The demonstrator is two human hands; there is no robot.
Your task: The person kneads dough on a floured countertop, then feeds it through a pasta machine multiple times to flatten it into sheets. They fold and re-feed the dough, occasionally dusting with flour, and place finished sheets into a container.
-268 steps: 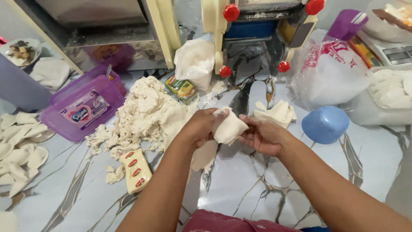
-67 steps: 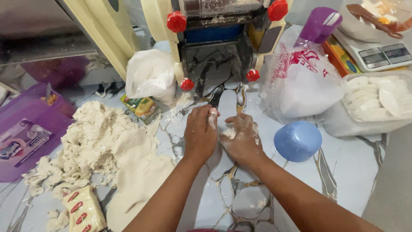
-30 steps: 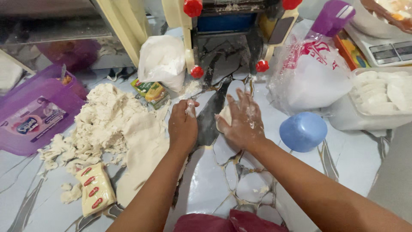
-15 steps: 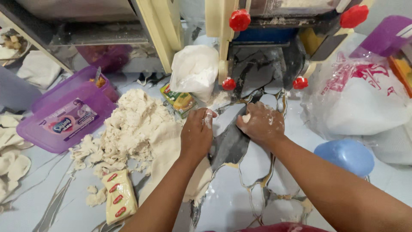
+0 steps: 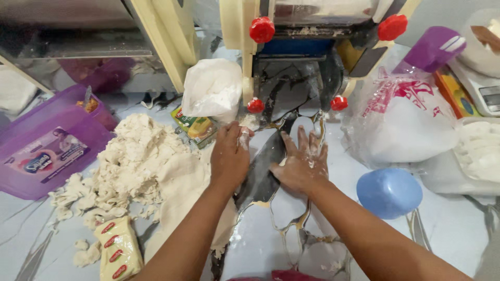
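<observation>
My left hand (image 5: 229,156) rests knuckles up on the marble table (image 5: 260,239). Its fingers are curled together and white flour or dough sticks to the fingertips; whether they pinch anything is hidden. My right hand (image 5: 302,162) lies flat on the table beside it, floury, fingers spread, holding nothing. Both hands sit just in front of the base of a dough roller machine (image 5: 307,36) with red knobs. A crumbly heap of pale dough (image 5: 133,161) and a flat dough sheet (image 5: 182,187) lie to the left of my left arm.
A white flour bag (image 5: 213,88) and a small green packet (image 5: 195,127) stand behind the left hand. A blue bowl (image 5: 389,191), a printed white plastic bag (image 5: 401,119) and a tray of dough pieces (image 5: 479,151) are on the right. A purple box (image 5: 47,151) and a yellow packet (image 5: 120,255) are on the left.
The dough piece held earlier is out of my hands. Both hands went down onto the table in front of the machine; since half a second ago the right hand's fingers have spread flat.
</observation>
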